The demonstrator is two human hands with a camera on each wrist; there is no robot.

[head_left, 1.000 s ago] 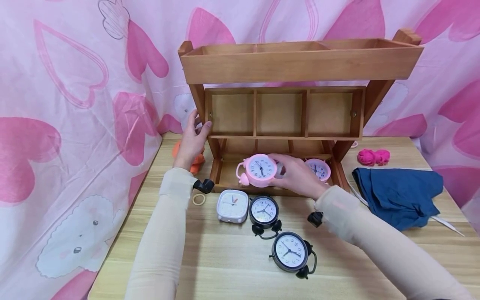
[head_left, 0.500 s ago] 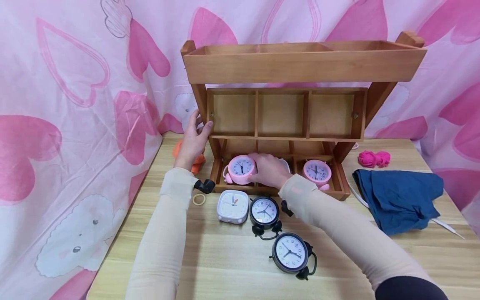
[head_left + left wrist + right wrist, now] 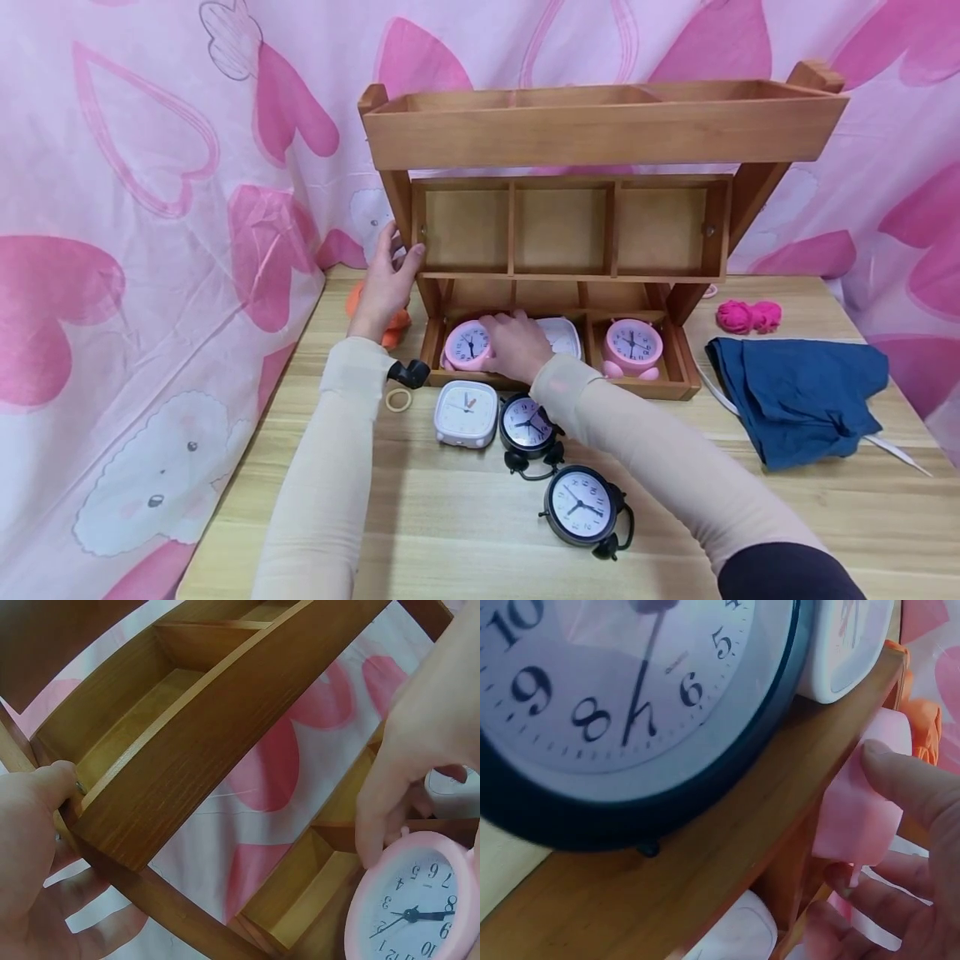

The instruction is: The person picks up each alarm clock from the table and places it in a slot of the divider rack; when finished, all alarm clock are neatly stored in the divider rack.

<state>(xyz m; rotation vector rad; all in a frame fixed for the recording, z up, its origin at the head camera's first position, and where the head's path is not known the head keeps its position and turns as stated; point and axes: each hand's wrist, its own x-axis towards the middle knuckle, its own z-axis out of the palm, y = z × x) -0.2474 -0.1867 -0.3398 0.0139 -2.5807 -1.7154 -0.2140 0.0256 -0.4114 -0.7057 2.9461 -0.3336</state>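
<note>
Head view bright, even, mostly sharp; soft shadow on the table (image 3: 384,517) beside the left sleeve (image 3: 321,475); wrist views dimmer, softer; the shelf (image 3: 225,739) bows in the left; pale reflections veil the black clock (image 3: 637,705) in the right.

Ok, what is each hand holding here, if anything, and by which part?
The right hand holds the leftmost pink clock by the side of its casing; the left hand grips the wooden shelf by its left side.

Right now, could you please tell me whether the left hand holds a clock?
No, the left hand holds the side of the wooden rack.
</note>
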